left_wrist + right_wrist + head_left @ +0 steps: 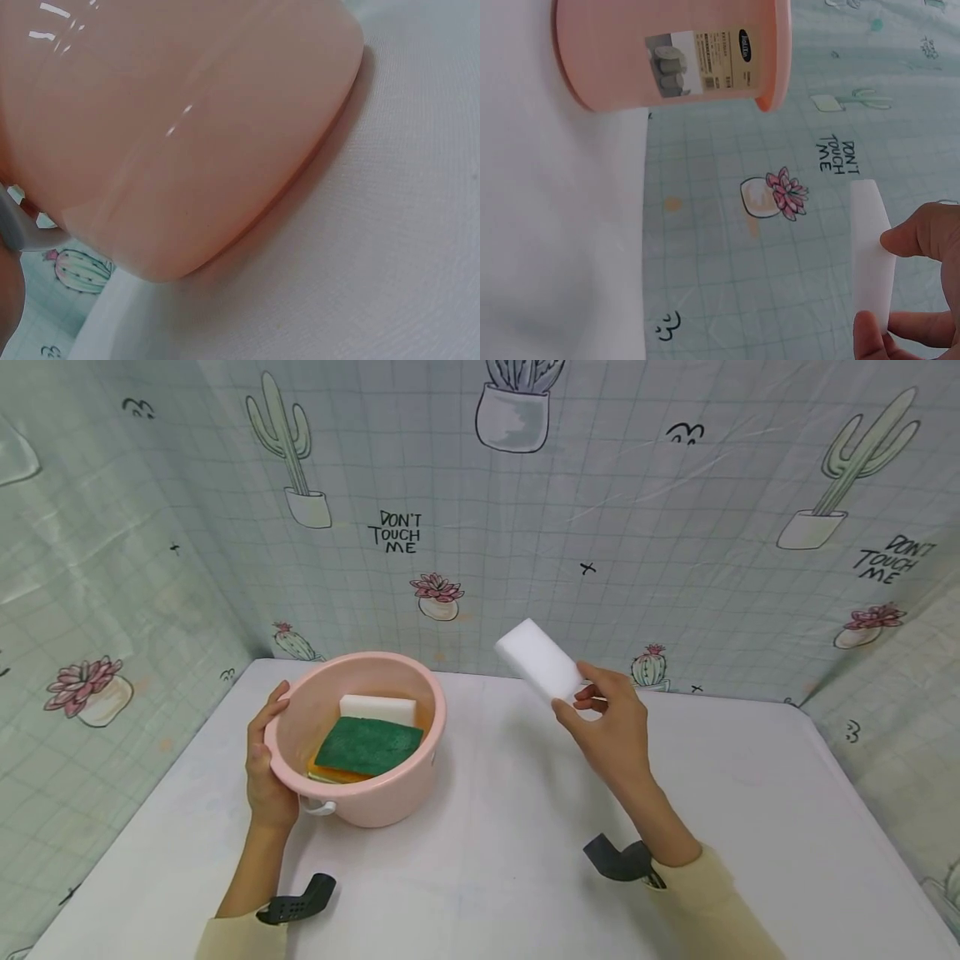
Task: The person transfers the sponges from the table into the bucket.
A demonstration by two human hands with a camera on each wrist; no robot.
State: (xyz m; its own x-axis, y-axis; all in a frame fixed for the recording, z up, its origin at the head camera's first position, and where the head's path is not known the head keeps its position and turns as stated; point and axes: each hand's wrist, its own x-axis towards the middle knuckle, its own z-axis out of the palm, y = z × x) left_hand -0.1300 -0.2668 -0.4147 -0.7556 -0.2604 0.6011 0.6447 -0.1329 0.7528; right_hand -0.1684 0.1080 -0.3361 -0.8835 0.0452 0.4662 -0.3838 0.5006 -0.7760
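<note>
On the left of the head view stands a pink bucket (390, 802), tilted slightly toward the viewer. My left hand (268, 768) grips its left side, fingertips at the rim; in the left wrist view only a sliver of that hand (9, 300) shows beside the bucket wall (202, 135). Inside lie a green scouring pad (369, 745), a white block (377, 709) and something yellow-orange (337, 774) beneath the pad. Raised above the table, my right hand (611, 718) pinches a white sponge block (538, 658) between thumb and fingers. The right wrist view shows this sponge (871, 255) edge-on.
A white-covered table (495, 860) spreads under both arms. Behind and at the sides hangs a cloth (525, 527) printed with cacti and lettering. The bucket has a grey-white handle joint (318, 807) near the left hand and a label (705, 64) on its outside.
</note>
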